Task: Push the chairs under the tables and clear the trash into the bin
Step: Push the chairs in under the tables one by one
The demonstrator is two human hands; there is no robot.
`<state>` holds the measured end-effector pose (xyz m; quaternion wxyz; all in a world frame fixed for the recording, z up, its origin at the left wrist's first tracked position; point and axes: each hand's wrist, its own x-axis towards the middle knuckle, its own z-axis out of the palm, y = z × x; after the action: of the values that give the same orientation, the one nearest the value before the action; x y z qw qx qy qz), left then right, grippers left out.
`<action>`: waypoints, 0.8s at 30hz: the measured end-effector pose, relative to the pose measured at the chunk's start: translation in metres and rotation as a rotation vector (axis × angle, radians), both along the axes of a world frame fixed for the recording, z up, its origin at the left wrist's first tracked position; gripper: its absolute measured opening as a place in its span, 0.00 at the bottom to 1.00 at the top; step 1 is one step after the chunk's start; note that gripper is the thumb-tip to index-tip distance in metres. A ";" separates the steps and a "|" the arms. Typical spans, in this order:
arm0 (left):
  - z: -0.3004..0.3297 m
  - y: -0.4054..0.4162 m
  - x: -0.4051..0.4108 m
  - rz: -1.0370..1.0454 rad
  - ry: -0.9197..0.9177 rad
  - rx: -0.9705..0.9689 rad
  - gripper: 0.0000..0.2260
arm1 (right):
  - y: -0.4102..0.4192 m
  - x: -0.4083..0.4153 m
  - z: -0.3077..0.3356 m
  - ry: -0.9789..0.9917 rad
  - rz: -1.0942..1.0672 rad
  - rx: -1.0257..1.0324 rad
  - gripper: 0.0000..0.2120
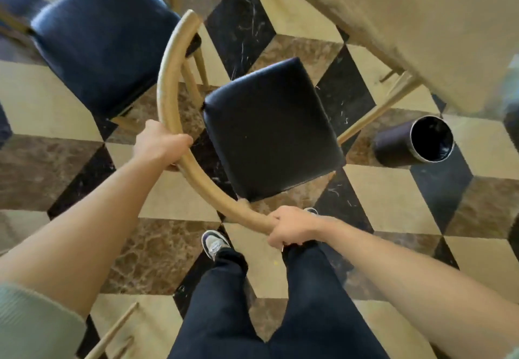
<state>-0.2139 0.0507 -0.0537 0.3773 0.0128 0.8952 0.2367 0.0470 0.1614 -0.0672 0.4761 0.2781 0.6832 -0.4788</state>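
A wooden chair with a black padded seat and a curved backrest rail stands on the checkered floor just in front of my legs. My left hand grips the left part of the curved rail. My right hand is closed around the rail's near end. A beige table fills the upper right; the chair's seat sits outside its edge. A dark round bin stands on the floor to the right, below the table's edge.
A second chair with a dark blue seat stands at the upper left, close to the held chair's backrest. Wooden legs of another piece of furniture show at the bottom left. My feet and dark trousers are right behind the chair.
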 end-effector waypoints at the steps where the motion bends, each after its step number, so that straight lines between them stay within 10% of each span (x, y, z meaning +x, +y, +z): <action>1: 0.002 0.016 0.008 0.042 -0.035 0.004 0.26 | 0.023 0.009 0.002 0.006 0.034 0.052 0.08; 16: -0.015 0.239 0.165 0.466 -0.381 0.288 0.14 | 0.339 0.141 0.006 0.127 -0.314 0.513 0.15; 24: -0.011 0.280 0.174 0.482 -0.359 0.302 0.10 | 0.346 0.195 -0.014 0.321 -1.088 0.360 0.11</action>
<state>-0.0400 0.3307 -0.0648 0.4561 -0.1855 0.7466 0.4475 0.2422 0.5072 -0.0808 -0.0015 0.5886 0.5766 -0.5667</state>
